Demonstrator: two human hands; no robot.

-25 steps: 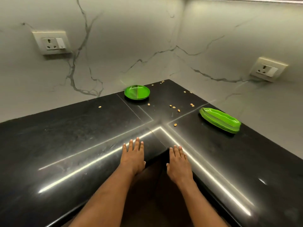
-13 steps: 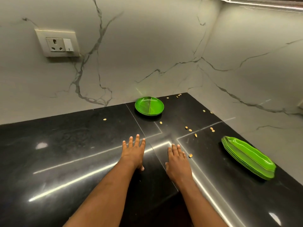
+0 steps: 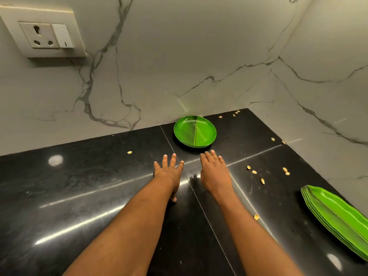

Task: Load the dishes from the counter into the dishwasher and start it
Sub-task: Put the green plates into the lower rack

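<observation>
1. The left grip is wide open and holds nothing. Its palm faces down, its fingers are straight and fanned apart, and they point to 12 o'clock.
2. The right grip is likewise open and holds nothing. Its palm faces down and its fingers are straight and closer together. It lies just beside the left one, at that one's 3 o'clock, and the two do not touch.
3. Both are low over the black surface. Whether the palms rest on it or float just above it cannot be told.
4. The round green plate lies flat at 12 o'clock from the right grip, just beyond its fingertips and apart from them. It sits close to the marble wall.
5. A stack of long green plates lies at 4 o'clock from the right grip, well apart from it, near the surface's right edge.
6. Pale shell bits are scattered on the surface from 1 to 4 o'clock of the right grip. One more lies at 10 o'clock from the left grip.
7. A wall socket with a switch is mounted far off at 10 o'clock.
</observation>
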